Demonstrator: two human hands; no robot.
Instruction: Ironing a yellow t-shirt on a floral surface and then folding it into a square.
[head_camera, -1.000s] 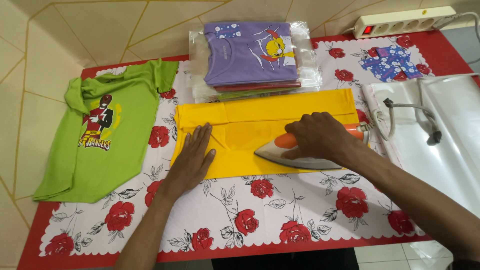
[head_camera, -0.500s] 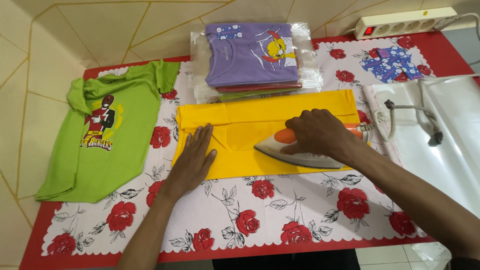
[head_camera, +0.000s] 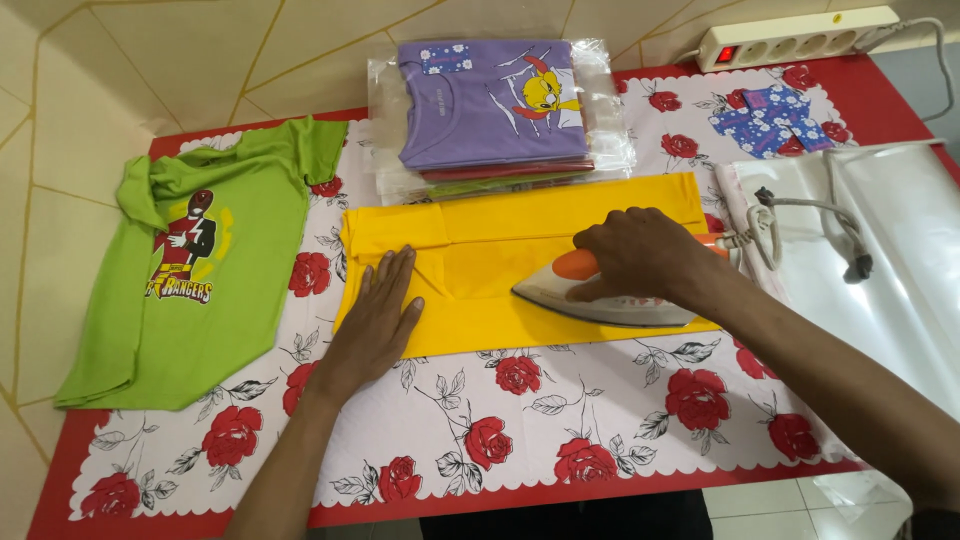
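Our right hand (head_camera: 640, 255) grips the white-and-orange iron (head_camera: 600, 295) on the folded yellow cloth (head_camera: 480, 260). Our left hand (head_camera: 380, 320) lies flat, open. The hot iron could burn those fingers if it slides closer.

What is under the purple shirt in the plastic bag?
Under the purple shirt peek edges of more folded clothes, reddish and green. The rest of them is covered.

Clear plastic sleeve (head_camera: 385, 100) at table's far edge, wrapping a folded purple shirt atop a stack | small blue flowered label (head_camera: 445, 58) at that shirt's collar | empty clear plastic bag (head_camera: 900, 260) lying flat at right | no signs or screens
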